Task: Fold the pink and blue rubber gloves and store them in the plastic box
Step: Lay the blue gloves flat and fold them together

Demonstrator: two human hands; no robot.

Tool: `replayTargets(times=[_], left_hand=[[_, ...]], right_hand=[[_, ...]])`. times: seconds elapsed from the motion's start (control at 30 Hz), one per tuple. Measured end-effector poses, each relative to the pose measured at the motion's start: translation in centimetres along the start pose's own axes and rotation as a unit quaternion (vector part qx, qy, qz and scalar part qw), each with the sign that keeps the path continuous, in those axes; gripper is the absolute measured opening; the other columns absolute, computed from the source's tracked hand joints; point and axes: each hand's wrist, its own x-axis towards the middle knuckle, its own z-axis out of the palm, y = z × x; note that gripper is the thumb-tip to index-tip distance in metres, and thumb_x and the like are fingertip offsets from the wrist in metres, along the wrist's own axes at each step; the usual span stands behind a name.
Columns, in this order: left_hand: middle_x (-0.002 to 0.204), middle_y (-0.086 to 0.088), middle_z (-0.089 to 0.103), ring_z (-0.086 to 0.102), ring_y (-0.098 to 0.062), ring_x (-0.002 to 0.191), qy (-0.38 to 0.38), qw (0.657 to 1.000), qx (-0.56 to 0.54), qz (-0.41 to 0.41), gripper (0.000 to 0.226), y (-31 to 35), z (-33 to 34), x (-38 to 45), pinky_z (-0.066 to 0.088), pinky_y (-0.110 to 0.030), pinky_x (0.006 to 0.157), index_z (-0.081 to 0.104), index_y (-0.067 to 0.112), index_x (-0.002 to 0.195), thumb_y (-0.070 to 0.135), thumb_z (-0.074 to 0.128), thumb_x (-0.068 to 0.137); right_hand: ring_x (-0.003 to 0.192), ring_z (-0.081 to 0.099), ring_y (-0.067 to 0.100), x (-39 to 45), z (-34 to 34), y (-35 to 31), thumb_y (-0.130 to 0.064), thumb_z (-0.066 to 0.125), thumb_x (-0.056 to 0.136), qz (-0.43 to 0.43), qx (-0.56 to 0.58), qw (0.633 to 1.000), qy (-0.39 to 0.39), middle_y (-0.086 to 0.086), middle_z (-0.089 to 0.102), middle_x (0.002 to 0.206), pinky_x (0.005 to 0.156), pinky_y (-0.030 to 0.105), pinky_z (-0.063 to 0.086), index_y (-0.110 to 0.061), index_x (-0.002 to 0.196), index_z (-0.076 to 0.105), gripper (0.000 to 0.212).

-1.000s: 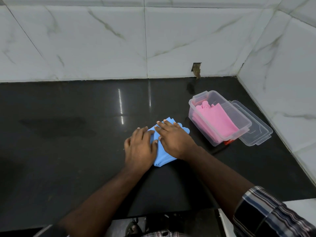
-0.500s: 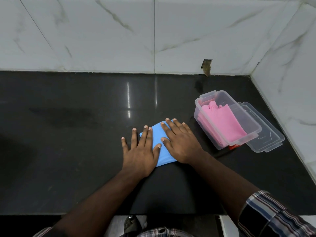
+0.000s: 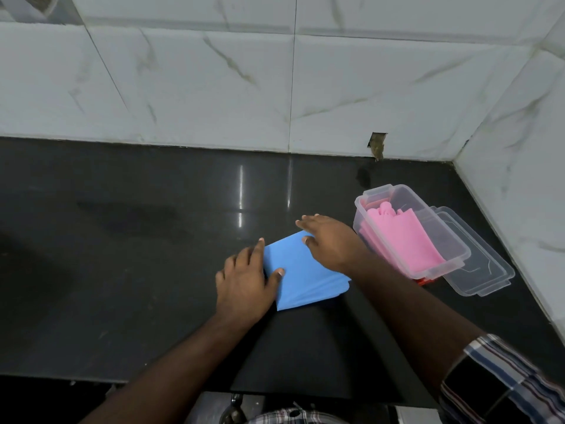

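Blue glove (image 3: 301,270) lies folded into a flat packet on the black counter (image 3: 122,240), centre of frame, slightly low. Left hand (image 3: 244,280) sits on the packet's left edge, fingers spread mostly flat, thumb tip on top of the blue; pressing, not gripping. Right hand (image 3: 331,241) is over the packet's upper right corner, palm down, fingers extended toward the left, thumb touching the blue edge; whether the fingers curl under the corner, cannot tell.

Plastic box (image 3: 458,240) stands at right of centre, just right of the right hand, close to the blue packet but not touching it. It is clear and open on top. Pink glove (image 3: 397,237) is folded inside it, filling most of the left part. Clear lid (image 3: 486,270) lies flat on the counter against the box's right side. A small red piece (image 3: 425,281) shows under the box's lower corner; can't identify it.

White marble-tile wall (image 3: 214,71) runs across the top of the frame and down the right edge. A checked sleeve (image 3: 504,384) is at lower right.
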Motion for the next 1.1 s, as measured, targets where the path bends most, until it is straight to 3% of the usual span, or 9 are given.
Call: replayTargets(times=[0.07,0.13,0.2,0.5,0.6,0.7,0.87,1.0,1.1], left_hand=[[0.123,0.007,0.061,0.056,-0.021,0.118,-0.019,0.994,-0.108,-0.029,0.061,-0.2,-0.4,0.1,0.049,-0.04,0.091,0.041,0.029,0.14,0.056,0.053,0.087],[0.098,0.011,0.067,0.064,-0.014,0.098,-0.043,0.98,-0.182,-0.065,0.051,0.2,-0.8,0.5,0.049,-0.032,0.075,0.046,0.028,0.131,0.047,0.061,0.086],[0.09,0.01,0.068,0.066,-0.013,0.088,-0.057,0.971,-0.211,-0.095,0.057,0.6,-1.0,1.1,0.049,-0.03,0.073,0.046,0.026,0.135,0.041,0.068,0.084],[0.093,0.003,0.071,0.068,-0.019,0.094,-0.086,0.955,-0.257,-0.12,0.066,0.8,-1.5,6.4,0.055,-0.04,0.091,0.049,0.026,0.133,0.026,0.072,0.071],[0.084,0.004,0.069,0.069,-0.02,0.083,-0.115,0.959,-0.247,-0.078,0.055,1.6,-1.9,9.0,0.056,-0.036,0.084,0.054,0.023,0.125,0.018,0.07,0.073],[0.074,0.008,0.063,0.059,-0.011,0.064,-0.144,0.968,-0.206,-0.003,0.045,2.7,-2.1,11.3,0.049,-0.025,0.063,0.056,0.02,0.122,0.006,0.066,0.08],[0.091,0.002,0.071,0.069,-0.022,0.089,-0.18,0.966,-0.16,0.094,0.041,3.5,-1.7,13.8,0.054,-0.031,0.079,0.058,0.03,0.111,0.006,0.066,0.079],[0.098,0.003,0.069,0.068,-0.021,0.097,-0.173,0.968,-0.147,0.108,0.038,3.1,-1.1,14.1,0.05,-0.028,0.084,0.062,0.024,0.119,0.009,0.065,0.084],[0.101,0.006,0.067,0.064,-0.017,0.1,-0.132,0.98,-0.122,0.089,0.032,2.3,-0.9,13.5,0.044,-0.025,0.087,0.063,0.02,0.12,0.022,0.067,0.088]], right_hand=[[0.148,0.023,0.02,1.0,-0.3,0.2,-0.025,0.046,0.101,0.001,0.018,0.998,-0.055,-0.002,0.03,0.159,0.119,0.037,0.02,-0.024,0.149,0.037,0.049],[0.147,0.024,0.021,1.7,-0.3,0.4,-0.025,0.049,0.1,0.017,0.033,0.995,-0.097,0.0,0.029,0.159,0.119,0.036,0.02,-0.023,0.15,0.037,0.051],[0.144,0.031,0.021,1.9,-0.4,0.7,-0.026,0.051,0.099,0.041,0.05,0.991,-0.117,0.001,0.036,0.156,0.117,0.033,0.023,-0.023,0.149,0.04,0.05],[0.119,0.057,0.022,-0.9,0.6,1.6,-0.037,0.058,0.09,0.148,0.079,0.983,-0.076,-0.001,0.062,0.131,0.101,0.032,0.043,-0.021,0.13,0.06,0.043],[0.097,0.064,0.024,-2.8,1.6,1.1,-0.039,0.058,0.087,0.208,0.128,0.969,-0.04,0.003,0.069,0.106,0.086,0.034,0.05,-0.017,0.111,0.065,0.034],[0.085,0.066,0.023,-4.4,2.5,0.0,-0.04,0.061,0.084,0.237,0.182,0.954,0.015,0.002,0.069,0.088,0.073,0.031,0.049,-0.014,0.093,0.065,0.028],[0.048,0.065,0.017,-6.2,3.1,-1.5,-0.046,0.059,0.086,0.267,0.25,0.93,0.047,0.003,0.065,0.06,0.055,0.035,0.055,-0.01,0.07,0.054,0.04],[0.055,0.052,0.016,-5.9,2.3,-1.0,-0.05,0.059,0.085,0.296,0.202,0.93,0.076,0.002,0.052,0.057,0.061,0.04,0.049,-0.008,0.064,0.053,0.047],[0.091,0.063,0.015,-4.9,1.1,-0.7,-0.044,0.06,0.089,0.289,0.237,0.925,0.071,-0.006,0.068,0.095,0.081,0.028,0.049,-0.02,0.099,0.069,0.028]])
